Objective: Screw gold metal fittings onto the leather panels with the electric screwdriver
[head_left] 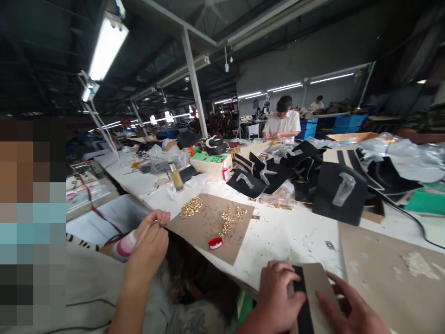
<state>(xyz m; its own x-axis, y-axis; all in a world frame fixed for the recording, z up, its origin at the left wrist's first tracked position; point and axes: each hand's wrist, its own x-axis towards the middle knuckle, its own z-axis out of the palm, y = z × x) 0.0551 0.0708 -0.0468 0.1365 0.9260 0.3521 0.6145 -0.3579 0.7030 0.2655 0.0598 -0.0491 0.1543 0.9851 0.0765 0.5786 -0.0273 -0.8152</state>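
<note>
In the lower right, a flat grey-beige panel (pixel 321 290) with a black strip (pixel 303 297) along its left side is between my two hands. My left hand (pixel 280 294) grips the left side, its fingers curled over the black strip. On the opposite edge, my right hand (pixel 352 306) holds the panel with its thumb laid on the face and the other fingers bent round the side, partly hidden. A brown board (pixel 375 260) lies on the white table just beyond my right hand, with a pale scrap pile (pixel 420 265) on it.
To my left, a co-worker's hands (pixel 153 232) pinch something small beside a cardboard sheet (pixel 208 218) bearing gold metal pieces (pixel 227 221) and a red-and-white roll (pixel 215 243). Farther back are black panels (pixel 339 192), a green-topped machine (pixel 212 162) and a jar (pixel 176 177).
</note>
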